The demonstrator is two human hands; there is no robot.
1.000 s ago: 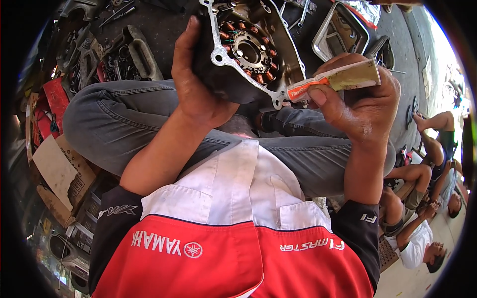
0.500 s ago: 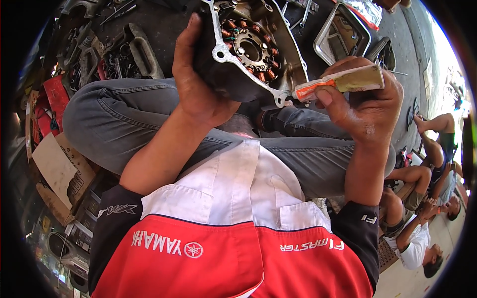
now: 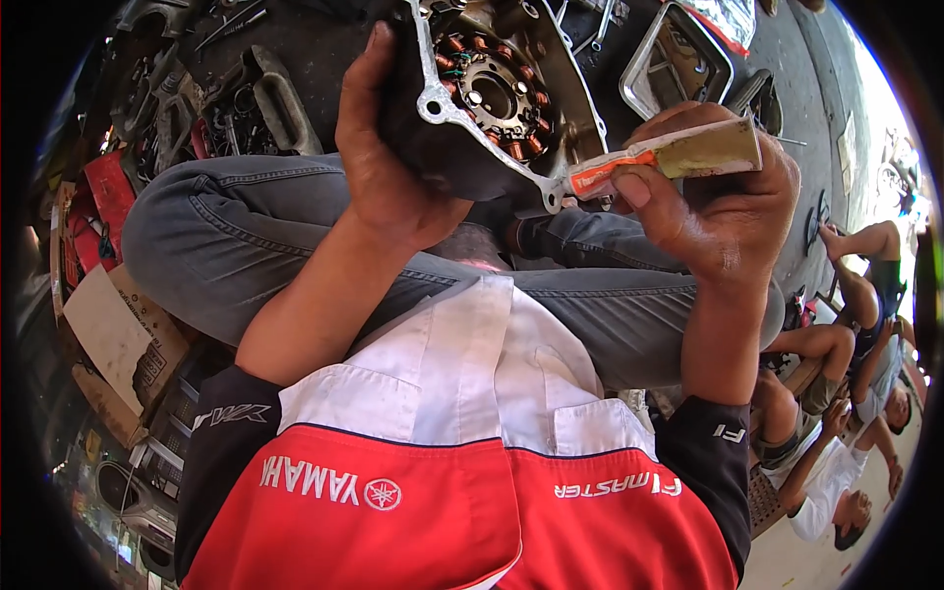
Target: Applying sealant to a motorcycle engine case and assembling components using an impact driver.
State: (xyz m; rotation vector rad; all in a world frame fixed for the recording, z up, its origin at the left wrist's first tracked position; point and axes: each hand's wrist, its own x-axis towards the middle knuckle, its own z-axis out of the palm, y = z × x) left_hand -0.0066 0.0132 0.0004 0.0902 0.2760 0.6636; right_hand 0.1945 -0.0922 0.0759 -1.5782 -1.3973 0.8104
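My left hand point(image 3: 385, 167) grips a dark engine cover point(image 3: 425, 147) from its left side and underneath, with the open face turned up. A ring of copper coils point(image 3: 511, 146) sits inside the cover, within its pale, bolt-holed rim. My right hand point(image 3: 718, 211) holds a flattened tube point(image 3: 703, 147) with an orange label, thumb pressed on it and fingers curled behind. The tube's nozzle lies at the cover's lower right rim, close to a bolt hole; whether they touch is hard to tell. Both hands are above my crossed legs in grey jeans point(image 3: 226, 221).
Metal parts point(image 3: 280, 103) and tools point(image 3: 236, 25) lie on the dark floor. A metal tray point(image 3: 718, 69) sits at upper right. Red cases point(image 3: 108, 187) and torn cardboard point(image 3: 108, 334) are at left. Several people point(image 3: 806, 472) sit or lie close on my right.
My right hand and tube shifted slightly right, then back left along the rim. The cover moved a little up and right. The white-shirted person's arm at right changed position.
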